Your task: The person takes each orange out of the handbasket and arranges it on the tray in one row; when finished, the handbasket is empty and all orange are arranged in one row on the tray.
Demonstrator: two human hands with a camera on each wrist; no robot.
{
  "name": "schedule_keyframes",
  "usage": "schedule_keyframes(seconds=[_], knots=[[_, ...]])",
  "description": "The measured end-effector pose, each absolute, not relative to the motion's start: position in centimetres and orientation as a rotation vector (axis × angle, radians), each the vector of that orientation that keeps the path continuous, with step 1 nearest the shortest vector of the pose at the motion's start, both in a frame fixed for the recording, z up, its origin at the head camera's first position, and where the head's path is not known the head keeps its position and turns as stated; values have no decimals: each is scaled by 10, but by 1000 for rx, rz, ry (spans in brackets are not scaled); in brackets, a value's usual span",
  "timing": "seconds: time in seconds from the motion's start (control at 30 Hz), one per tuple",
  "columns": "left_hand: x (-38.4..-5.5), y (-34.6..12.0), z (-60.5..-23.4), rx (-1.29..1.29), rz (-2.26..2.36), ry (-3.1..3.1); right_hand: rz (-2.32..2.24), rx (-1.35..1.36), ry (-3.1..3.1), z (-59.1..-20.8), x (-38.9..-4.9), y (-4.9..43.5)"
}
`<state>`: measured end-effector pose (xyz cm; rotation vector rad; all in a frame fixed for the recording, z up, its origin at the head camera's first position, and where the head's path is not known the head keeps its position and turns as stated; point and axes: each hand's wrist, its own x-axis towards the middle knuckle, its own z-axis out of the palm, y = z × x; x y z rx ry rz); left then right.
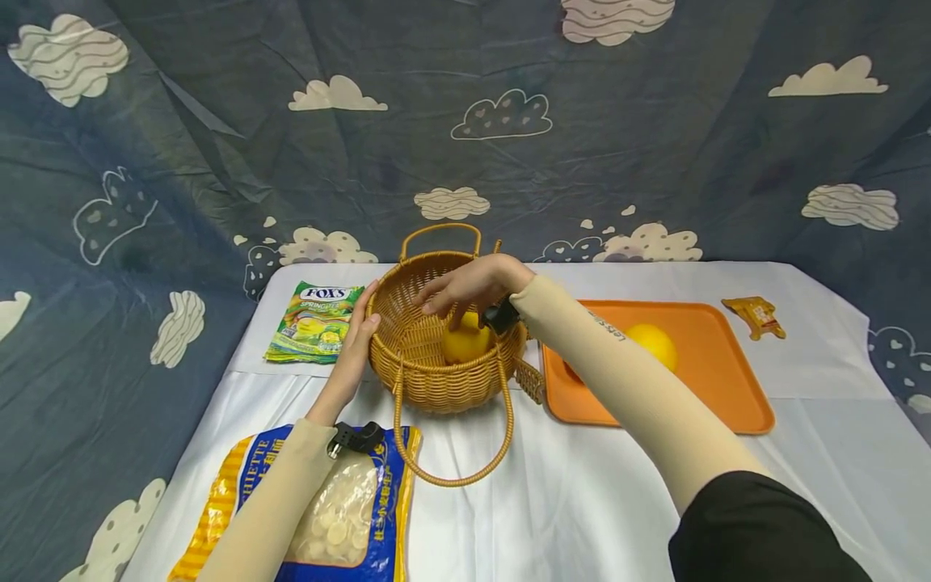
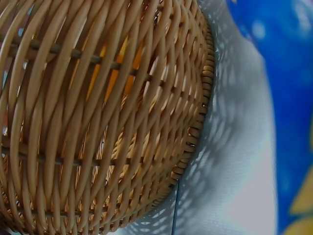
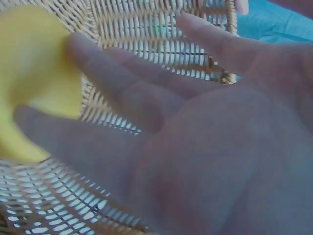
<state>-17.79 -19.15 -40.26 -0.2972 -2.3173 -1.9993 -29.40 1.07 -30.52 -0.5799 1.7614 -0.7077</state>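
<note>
A round wicker basket (image 1: 444,388) stands mid-table, with one handle up at the back and the other hanging over the front. My left hand (image 1: 355,343) rests against its left side, fingers straight along the outside near the rim. Inside the basket lies a smooth yellow fruit (image 1: 465,341), toward the right. My right hand (image 1: 476,284) reaches over the rim from the right, palm down. In the right wrist view its extended fingers (image 3: 122,93) spread beside the yellow fruit (image 3: 39,73), with thumb and index fingertips right at its surface.
An orange tray (image 1: 716,372) on the right holds another yellow fruit (image 1: 652,346), partly behind my right forearm. A small orange packet (image 1: 756,315) lies beyond it. A green FOX'S candy bag (image 1: 314,323) lies back left; a blue-and-yellow pasta bag (image 1: 338,517) lies under my left forearm.
</note>
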Motion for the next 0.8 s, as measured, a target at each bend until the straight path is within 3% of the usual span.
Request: schedule_keyframes(seconds=[0.4, 0.8], knots=[[-178, -192, -404, -313, -1990, -2295, -511, -526, 1796, -307, -294, 22], [-184, -194, -413, -304, -1995, -2298, -641, -619, 1794, -313, -293, 22]])
